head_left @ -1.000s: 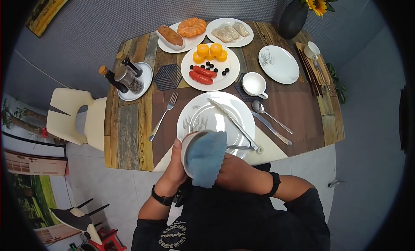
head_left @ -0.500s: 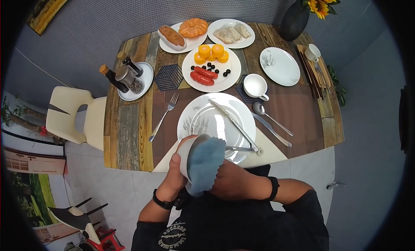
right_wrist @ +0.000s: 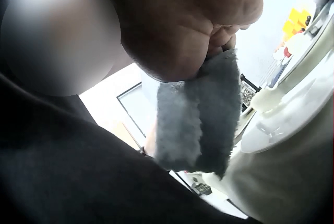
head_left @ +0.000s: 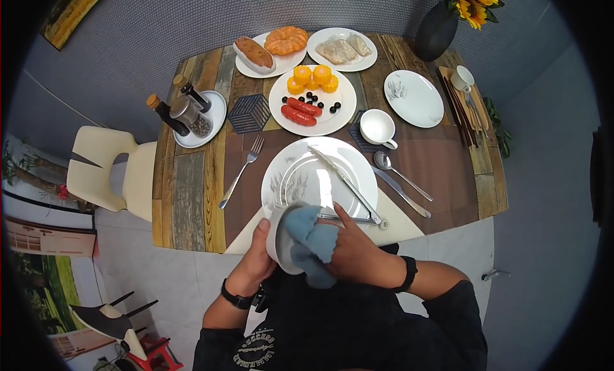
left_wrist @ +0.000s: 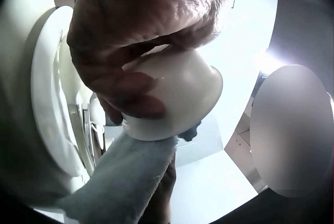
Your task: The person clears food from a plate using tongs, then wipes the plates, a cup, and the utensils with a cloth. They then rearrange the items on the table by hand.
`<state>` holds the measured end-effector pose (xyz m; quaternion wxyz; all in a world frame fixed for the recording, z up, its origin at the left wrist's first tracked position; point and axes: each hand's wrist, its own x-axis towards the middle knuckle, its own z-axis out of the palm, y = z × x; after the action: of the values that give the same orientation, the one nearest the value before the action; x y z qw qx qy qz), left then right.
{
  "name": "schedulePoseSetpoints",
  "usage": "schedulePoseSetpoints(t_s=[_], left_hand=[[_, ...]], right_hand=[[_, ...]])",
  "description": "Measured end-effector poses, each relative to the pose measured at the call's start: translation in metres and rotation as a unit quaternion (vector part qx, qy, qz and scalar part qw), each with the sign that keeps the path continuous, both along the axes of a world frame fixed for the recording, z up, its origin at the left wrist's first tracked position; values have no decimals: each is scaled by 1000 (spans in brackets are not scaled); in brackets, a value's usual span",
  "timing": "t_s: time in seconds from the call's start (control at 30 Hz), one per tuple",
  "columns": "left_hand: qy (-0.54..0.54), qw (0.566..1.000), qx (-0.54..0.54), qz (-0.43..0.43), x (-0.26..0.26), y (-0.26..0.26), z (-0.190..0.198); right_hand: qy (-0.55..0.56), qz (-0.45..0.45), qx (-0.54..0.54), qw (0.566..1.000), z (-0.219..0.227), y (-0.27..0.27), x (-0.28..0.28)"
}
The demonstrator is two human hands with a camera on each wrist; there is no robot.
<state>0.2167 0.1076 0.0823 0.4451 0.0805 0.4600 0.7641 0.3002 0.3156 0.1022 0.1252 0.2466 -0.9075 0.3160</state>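
Note:
My left hand (head_left: 257,257) grips a white bowl (left_wrist: 182,91) by its outside, the bowl tipped on its side with its mouth toward the right hand. A blue cloth (head_left: 314,238) with a scalloped edge lies partly in the bowl's mouth and hangs out below it. My right hand (head_left: 357,252) holds the cloth; in the right wrist view the cloth (right_wrist: 201,119) droops from under its curled fingers. In the head view one finger of that hand points up toward the plate. Both hands are in front of the body, at the table's near edge.
Beyond the hands, a large plate (head_left: 291,157) carries metal tongs (head_left: 348,184). A fork (head_left: 242,173) lies left of it; a knife (head_left: 403,193), spoon (head_left: 409,179) and white cup (head_left: 377,126) stand right. Farther back is a plate with sausages (head_left: 299,115). Bottles (head_left: 167,118) stand at left.
The cloth, earlier spread over the bowl's mouth, is now bunched and folded, showing more of the inside. My right hand has turned and shifted slightly up, one finger now extended. The left hand keeps its grip.

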Motion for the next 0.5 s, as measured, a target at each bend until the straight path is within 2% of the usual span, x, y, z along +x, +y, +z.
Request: schedulePoseSetpoints(t_s=[0.03,0.07,0.1,0.17,0.2,0.23,0.3,0.33,0.37,0.4,0.43,0.47,0.5], left_hand=[[19,999,19,37,-1,0,0],[20,999,19,39,-1,1,1],[79,995,-2,56,-2,3,1],[195,976,-45,90,-2,8,1],[227,964,-81,108,-1,12,12],[227,964,-82,108,1,13,11],[328,926,-133,129,5,13,6],[328,928,-98,151,5,8,-13],[327,928,-97,151,2,5,-18],[449,873,-126,141,-1,3,-21],[562,803,-153,128,-4,2,-22],[562,803,-153,128,-5,3,-17],[603,772,-158,125,-5,4,-7]], right_hand=[[-41,1,4,999,6,-1,2],[-80,2,9,997,10,-3,2],[-79,2,9,997,7,-5,3],[-163,55,-129,977,4,-12,1],[-112,58,-216,968,13,-16,0],[-112,58,-217,968,21,-16,1],[-257,54,-324,909,30,-15,4],[-257,54,-324,909,29,-12,6],[-310,29,-368,876,27,-9,9],[-361,5,-409,838,27,-7,10],[-361,5,-408,838,28,-7,9],[-374,-14,-433,820,29,-6,8],[-386,-33,-458,800,30,-6,7]])
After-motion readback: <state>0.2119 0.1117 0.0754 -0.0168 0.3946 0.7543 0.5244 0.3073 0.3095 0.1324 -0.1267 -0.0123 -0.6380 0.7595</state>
